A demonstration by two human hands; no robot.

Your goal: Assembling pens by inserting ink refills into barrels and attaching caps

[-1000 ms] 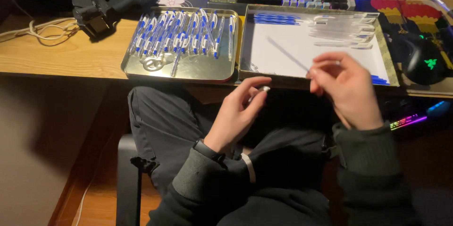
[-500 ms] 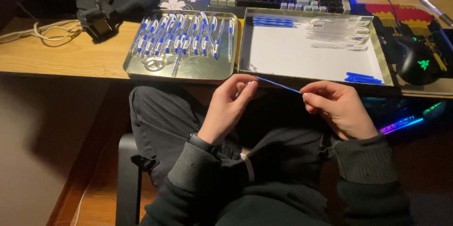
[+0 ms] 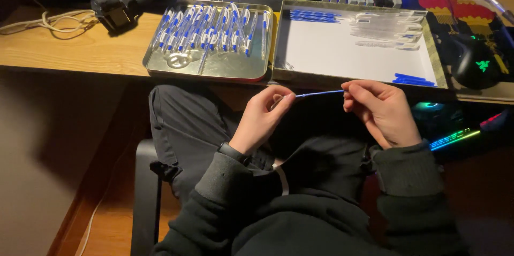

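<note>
Now, far left on the worktop (image 3: 64,52), a metal tray (image 3: 214,69) of assembled blue-and-clear pens (image 3: 209,28); beside it a second tray (image 3: 281,71) with blue refills (image 3: 313,16), clear barrels (image 3: 385,31) and blue caps (image 3: 409,80). Below, over the lap, left hand (image 3: 265,117) pinches one end of a thin blue refill (image 3: 320,94), right hand (image 3: 383,109) pinches the other. Compared with a moment ago the refill has levelled out between both hands, off the tray, level with its front edge.
</note>
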